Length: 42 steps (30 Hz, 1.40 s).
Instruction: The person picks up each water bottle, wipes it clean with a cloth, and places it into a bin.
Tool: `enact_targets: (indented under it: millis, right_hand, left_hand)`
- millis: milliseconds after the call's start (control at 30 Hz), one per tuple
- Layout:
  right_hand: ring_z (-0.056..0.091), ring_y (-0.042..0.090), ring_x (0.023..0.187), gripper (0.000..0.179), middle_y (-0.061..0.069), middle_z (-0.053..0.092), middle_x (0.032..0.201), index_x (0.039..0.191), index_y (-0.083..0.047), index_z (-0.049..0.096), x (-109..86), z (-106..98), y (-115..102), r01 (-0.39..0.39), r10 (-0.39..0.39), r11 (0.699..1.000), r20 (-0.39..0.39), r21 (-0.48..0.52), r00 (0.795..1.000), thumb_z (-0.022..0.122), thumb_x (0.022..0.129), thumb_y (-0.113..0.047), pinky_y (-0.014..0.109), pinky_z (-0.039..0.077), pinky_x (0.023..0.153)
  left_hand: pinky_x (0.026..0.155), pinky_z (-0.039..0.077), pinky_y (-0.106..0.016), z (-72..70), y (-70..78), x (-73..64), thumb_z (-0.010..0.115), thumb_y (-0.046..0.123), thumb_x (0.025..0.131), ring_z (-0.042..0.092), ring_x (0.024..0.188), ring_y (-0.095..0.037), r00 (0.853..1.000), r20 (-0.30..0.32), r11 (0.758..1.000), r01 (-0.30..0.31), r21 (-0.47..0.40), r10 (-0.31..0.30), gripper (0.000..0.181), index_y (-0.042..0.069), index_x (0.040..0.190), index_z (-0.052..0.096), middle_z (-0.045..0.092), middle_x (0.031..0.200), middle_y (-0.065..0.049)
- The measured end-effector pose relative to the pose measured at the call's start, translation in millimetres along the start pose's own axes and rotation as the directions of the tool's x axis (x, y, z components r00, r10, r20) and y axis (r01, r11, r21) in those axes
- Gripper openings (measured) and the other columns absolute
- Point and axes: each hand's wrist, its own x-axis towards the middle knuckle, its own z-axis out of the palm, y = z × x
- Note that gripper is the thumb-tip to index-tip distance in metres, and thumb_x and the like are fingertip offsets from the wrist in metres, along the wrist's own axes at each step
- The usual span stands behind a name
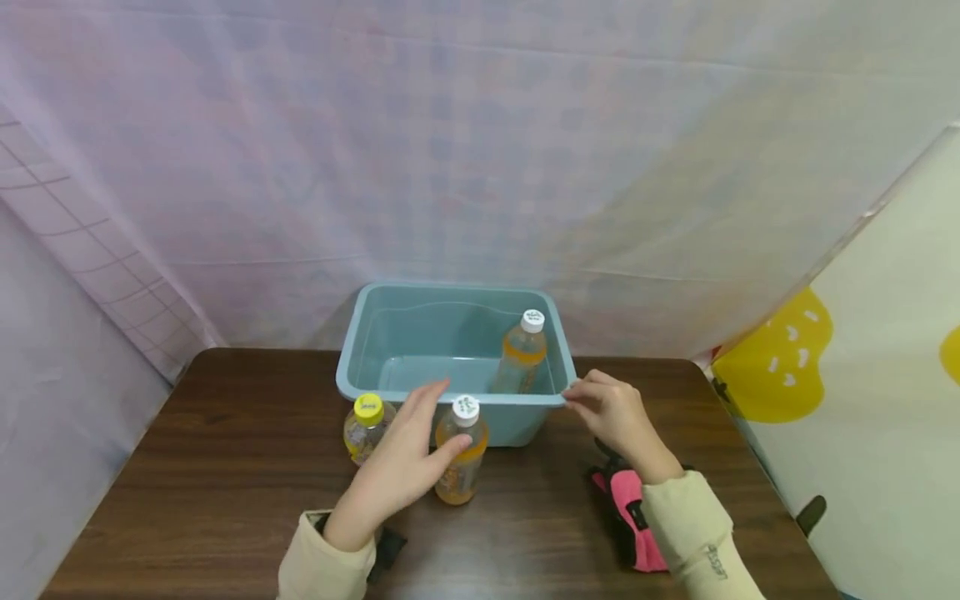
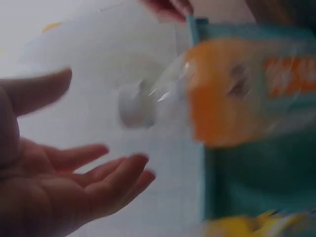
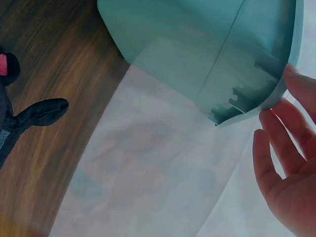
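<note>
A light blue plastic bin (image 1: 420, 398) stands at the back of the table. Pinched between the thumb and fingers of my right hand (image 1: 611, 412) is its front right corner rim, also seen in the right wrist view. My left hand (image 1: 397, 471) has thumb and fingers spread apart beside a white-capped bottle (image 1: 459, 475) with an orange band, in front of the bin. In the left wrist view a gap shows between this hand and the cap (image 2: 137, 104). A yellow-capped bottle (image 1: 367, 425) is partly behind the left hand. Another white-capped bottle (image 1: 522, 354) leans inside the bin.
A pink and black item (image 1: 637, 525) lies on the dark wooden table (image 1: 225, 467) beneath the right forearm. Pale curtain cloth (image 1: 465, 167) hangs behind the bin. On the right, a light sheet carries a yellow shape (image 1: 787, 358).
</note>
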Motion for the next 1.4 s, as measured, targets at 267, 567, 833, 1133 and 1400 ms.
enact_targets:
  millis: [267, 567, 833, 1133, 1400]
  right_hand:
    - [0.055, 0.008, 0.057, 0.021, -0.003, 0.059, 0.068, 0.073, -0.009, 0.071, -0.6, -0.7, 0.2, -0.003, 0.003, 1.000, 0.001, -0.004, 1.000, 0.080, 0.059, 0.002, 0.021, 0.043, 0.051]
    - [0.057, 0.009, 0.058, 0.021, -0.002, 0.059, 0.069, 0.073, -0.009, 0.071, -0.1, -1.4, -0.7, 0.001, -0.001, 1.000, -0.005, -0.003, 1.000, 0.080, 0.059, 0.002, 0.023, 0.045, 0.051]
    - [0.056, 0.008, 0.058, 0.021, -0.002, 0.059, 0.070, 0.074, -0.009, 0.071, -0.9, -0.3, 0.9, -0.004, 0.004, 1.000, -0.006, -0.005, 1.000, 0.081, 0.059, 0.002, 0.023, 0.044, 0.051]
    - [0.057, 0.009, 0.059, 0.021, -0.002, 0.060, 0.071, 0.074, -0.008, 0.071, -1.4, -0.6, -0.9, -0.017, 0.017, 1.000, -0.004, 0.002, 1.000, 0.080, 0.059, 0.003, 0.023, 0.045, 0.052]
    - [0.061, 0.019, 0.084, 0.030, 0.005, 0.062, 0.094, 0.096, -0.005, 0.069, -5.6, -19.0, -7.2, -0.062, 0.061, 0.998, 0.187, 0.002, 0.980, 0.077, 0.067, -0.001, 0.036, 0.051, 0.070]
  left_hand:
    - [0.098, 0.031, -0.052, 29.1, -16.3, -0.8, 0.060, 0.018, 0.087, 0.032, 0.126, -0.040, 0.996, -0.093, 0.995, -0.025, -0.098, 0.016, 0.062, -0.007, 0.134, 0.029, 0.029, 0.137, -0.026]
    - [0.094, 0.036, -0.050, 47.4, -28.0, 3.9, 0.061, 0.019, 0.086, 0.040, 0.120, -0.035, 0.989, -0.147, 0.992, -0.029, -0.126, 0.010, 0.055, -0.004, 0.130, 0.037, 0.040, 0.130, -0.021]
    - [0.092, 0.039, -0.046, 57.6, -32.8, 4.0, 0.064, 0.014, 0.082, 0.047, 0.111, -0.033, 0.968, -0.251, 0.998, -0.024, -0.056, 0.009, 0.042, -0.004, 0.118, 0.050, 0.050, 0.117, -0.018]
    - [0.089, 0.042, -0.045, 55.7, -34.8, 2.7, 0.065, 0.021, 0.083, 0.052, 0.106, -0.029, 0.970, -0.242, 0.996, 0.004, -0.091, -0.026, 0.041, 0.001, 0.117, 0.052, 0.052, 0.113, -0.014]
    - [0.072, 0.044, -0.033, 52.8, -36.2, 3.3, 0.065, 0.025, 0.082, 0.051, 0.090, -0.022, 0.978, -0.204, 0.992, 0.023, -0.127, -0.048, 0.044, 0.002, 0.118, 0.052, 0.051, 0.112, -0.014]
